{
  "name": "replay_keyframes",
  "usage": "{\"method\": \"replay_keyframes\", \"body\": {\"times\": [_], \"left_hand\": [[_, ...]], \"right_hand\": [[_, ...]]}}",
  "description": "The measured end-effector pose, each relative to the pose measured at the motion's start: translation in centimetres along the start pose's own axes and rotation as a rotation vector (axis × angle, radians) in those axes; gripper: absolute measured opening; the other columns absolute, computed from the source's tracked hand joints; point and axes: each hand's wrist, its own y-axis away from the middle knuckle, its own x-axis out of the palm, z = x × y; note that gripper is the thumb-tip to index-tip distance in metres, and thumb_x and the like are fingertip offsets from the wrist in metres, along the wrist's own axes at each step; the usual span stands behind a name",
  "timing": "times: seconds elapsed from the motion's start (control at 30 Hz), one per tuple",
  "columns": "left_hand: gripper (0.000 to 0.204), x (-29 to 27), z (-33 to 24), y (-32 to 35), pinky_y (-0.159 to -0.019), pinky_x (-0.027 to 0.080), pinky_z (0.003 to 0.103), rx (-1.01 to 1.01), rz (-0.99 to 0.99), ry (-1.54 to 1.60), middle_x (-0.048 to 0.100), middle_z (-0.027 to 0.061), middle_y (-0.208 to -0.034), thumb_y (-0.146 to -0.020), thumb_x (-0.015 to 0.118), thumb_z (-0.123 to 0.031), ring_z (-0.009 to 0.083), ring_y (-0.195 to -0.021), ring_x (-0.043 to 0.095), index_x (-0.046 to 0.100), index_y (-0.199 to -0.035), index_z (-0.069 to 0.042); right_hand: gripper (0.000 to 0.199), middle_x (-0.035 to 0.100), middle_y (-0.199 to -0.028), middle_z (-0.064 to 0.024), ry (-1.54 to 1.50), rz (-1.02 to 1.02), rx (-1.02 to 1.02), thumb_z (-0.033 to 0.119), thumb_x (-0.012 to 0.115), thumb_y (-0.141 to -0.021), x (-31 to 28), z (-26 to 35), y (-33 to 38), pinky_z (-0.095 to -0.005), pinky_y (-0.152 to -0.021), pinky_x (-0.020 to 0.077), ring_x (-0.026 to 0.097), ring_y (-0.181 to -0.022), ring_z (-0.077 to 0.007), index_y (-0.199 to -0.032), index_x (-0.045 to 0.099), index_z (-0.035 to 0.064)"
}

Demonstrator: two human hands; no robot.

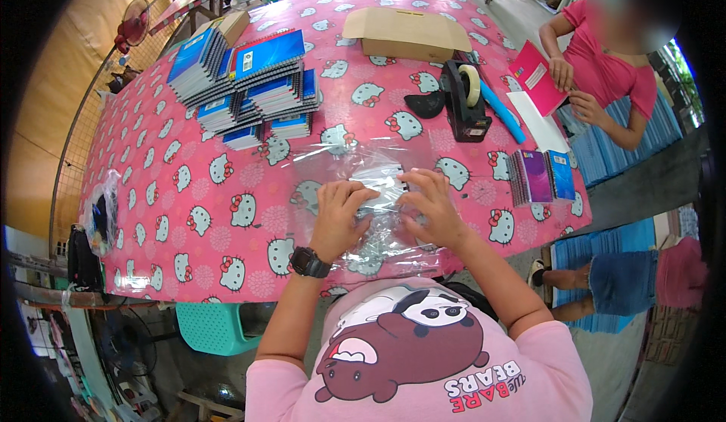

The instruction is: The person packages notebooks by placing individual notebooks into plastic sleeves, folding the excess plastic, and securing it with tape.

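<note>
Both forearms reach forward from the lower edge. The left hand (339, 215), wrist banded by a black watch, and the right hand (432, 209) lie palm-down, fingers spread, close together.

Flat brown cardboard box (406, 32), table's far side

Both hands, the left hand (339, 218) and the right hand (432, 209), are pressing flat on a clear plastic sheet (355, 166) lying on the pink bench (189, 195). Beyond the sheet, a tape dispenser (464, 100) and stacked blue notebooks (246, 82) are sitting.
</note>
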Motion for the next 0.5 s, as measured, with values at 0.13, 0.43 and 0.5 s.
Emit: {"method": "replay_keyframes", "body": {"times": [0.13,0.43,0.5], "left_hand": [[0.057,-0.2,-0.5,-0.3,-0.091,0.032,0.042,-0.036,0.005,0.012,0.051,0.0066,-0.104,-0.053,0.072,-0.008,0.028,-0.101,0.045,0.059,-0.108,-0.014],[0.06,-1.2,0.2,0.4,-0.095,0.03,0.043,-0.064,0.01,0.095,0.051,0.0067,-0.115,-0.053,0.067,-0.001,0.0299,-0.111,0.042,0.057,-0.111,-0.015],[0.058,-1.0,0.3,0.3,-0.094,0.031,0.043,-0.044,-0.01,0.033,0.052,0.006,-0.114,-0.054,0.069,-0.003,0.0292,-0.11,0.043,0.058,-0.11,-0.015]], "right_hand": [[0.028,0.05,-0.119,-0.0089,0.027,-0.04,-0.028,0.012,0.065,-0.064,0.9,0.2,-0.5,-0.0425,-0.091,0.0307,0.043,-0.112,-0.0296,-0.091,0.057,0.0106],[0.034,0.051,-0.119,-0.0076,-0.066,-0.037,0.079,0.014,0.068,-0.065,0.7,0.0,-0.2,-0.0424,-0.091,0.0305,0.043,-0.111,-0.0295,-0.097,0.057,0.0114],[0.031,0.053,-0.116,-0.0081,-0.051,-0.032,0.0,0.014,0.068,-0.067,1.3,0.0,-0.4,-0.043,-0.092,0.0295,0.045,-0.108,-0.0283,-0.097,0.059,0.0103]]}}
